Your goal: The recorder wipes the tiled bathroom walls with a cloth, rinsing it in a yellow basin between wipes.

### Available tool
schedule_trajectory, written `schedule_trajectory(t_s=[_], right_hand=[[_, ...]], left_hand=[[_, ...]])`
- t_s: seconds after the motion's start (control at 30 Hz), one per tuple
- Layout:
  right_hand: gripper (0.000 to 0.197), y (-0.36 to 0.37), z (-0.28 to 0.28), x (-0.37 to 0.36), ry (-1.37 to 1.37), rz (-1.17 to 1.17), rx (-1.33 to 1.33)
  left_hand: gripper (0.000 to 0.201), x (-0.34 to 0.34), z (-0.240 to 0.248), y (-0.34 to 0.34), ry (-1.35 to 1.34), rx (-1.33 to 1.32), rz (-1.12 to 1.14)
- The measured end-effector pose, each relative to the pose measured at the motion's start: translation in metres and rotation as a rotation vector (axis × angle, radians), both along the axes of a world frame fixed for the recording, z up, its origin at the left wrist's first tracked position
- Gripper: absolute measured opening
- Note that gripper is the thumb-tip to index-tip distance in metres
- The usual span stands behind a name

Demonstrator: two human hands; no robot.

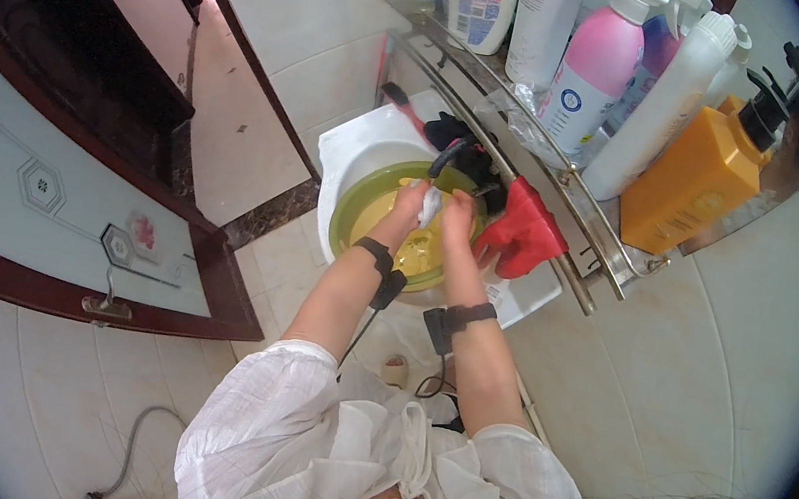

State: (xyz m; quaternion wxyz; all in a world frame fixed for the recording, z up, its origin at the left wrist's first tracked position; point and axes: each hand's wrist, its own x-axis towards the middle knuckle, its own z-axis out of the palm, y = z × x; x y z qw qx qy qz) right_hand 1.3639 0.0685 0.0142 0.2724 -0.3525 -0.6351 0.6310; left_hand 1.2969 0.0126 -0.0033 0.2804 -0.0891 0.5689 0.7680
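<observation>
A green basin [346, 227] sits in a white washbasin [335, 152], holding yellowish water and yellow shapes I cannot make out clearly. Over the basin, my left hand [410, 200] is closed on a small wet white cloth [430, 207]. Just to the right of the cloth is my right hand [459, 215], its fingers curled; whether they grip part of the cloth is hidden. A dark curved faucet [446, 158] reaches in just beyond both hands.
A red cloth [526, 231] hangs from the metal rack [590, 214] at the right. Above it stand several bottles, including an orange pump bottle [696, 183] and a pink one [597, 69]. A glass-panelled door [73, 197] stands at the left; a grey hose [132, 442] lies at lower left.
</observation>
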Motion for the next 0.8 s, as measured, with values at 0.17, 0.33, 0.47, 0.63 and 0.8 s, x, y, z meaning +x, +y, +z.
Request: schedule_trajectory(t_s=[0.17, 0.33, 0.47, 0.63, 0.8], right_hand=[[0.031, -0.025, 0.024, -0.010, 0.023, 0.220, -0.331], [0.031, 0.000, -0.013, -0.028, 0.058, 0.278, -0.597], [0.035, -0.036, -0.005, -0.049, 0.142, 0.191, -0.913], [0.030, -0.016, -0.022, -0.054, 0.196, 0.120, -0.885], [0.029, -0.031, -0.023, -0.057, 0.228, 0.084, -0.974]], left_hand=[[0.023, -0.006, 0.005, -0.022, 0.100, -0.014, 0.037], [0.032, 0.019, 0.034, 0.000, 0.027, 0.121, -0.073], [0.041, -0.017, -0.004, -0.027, 0.197, -0.245, 0.179], [0.037, -0.004, 0.012, -0.014, 0.522, -0.479, -0.014], [0.034, 0.003, 0.018, -0.021, 0.561, -0.524, 0.047]])
